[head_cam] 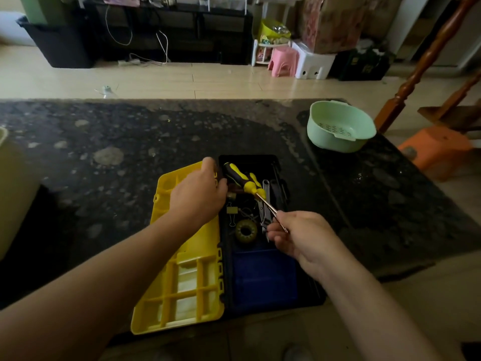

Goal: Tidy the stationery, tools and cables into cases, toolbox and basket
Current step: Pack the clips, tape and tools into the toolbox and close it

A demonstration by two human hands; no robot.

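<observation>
An open toolbox lies on the dark stone table, its yellow lid folded out to the left and its black tray to the right. My right hand pinches the metal shaft of a yellow-and-black screwdriver, whose handle rests over the tray's far end. My left hand is curled at the lid's far edge by the tray; what it grips is hidden. In the tray lie an adjustable wrench, a binder clip and a roll of tape.
A pale green basket stands at the table's far right. An orange stool and a wooden chair leg are beyond the right edge. A pale container is at the left edge. Storage boxes and stools line the far wall.
</observation>
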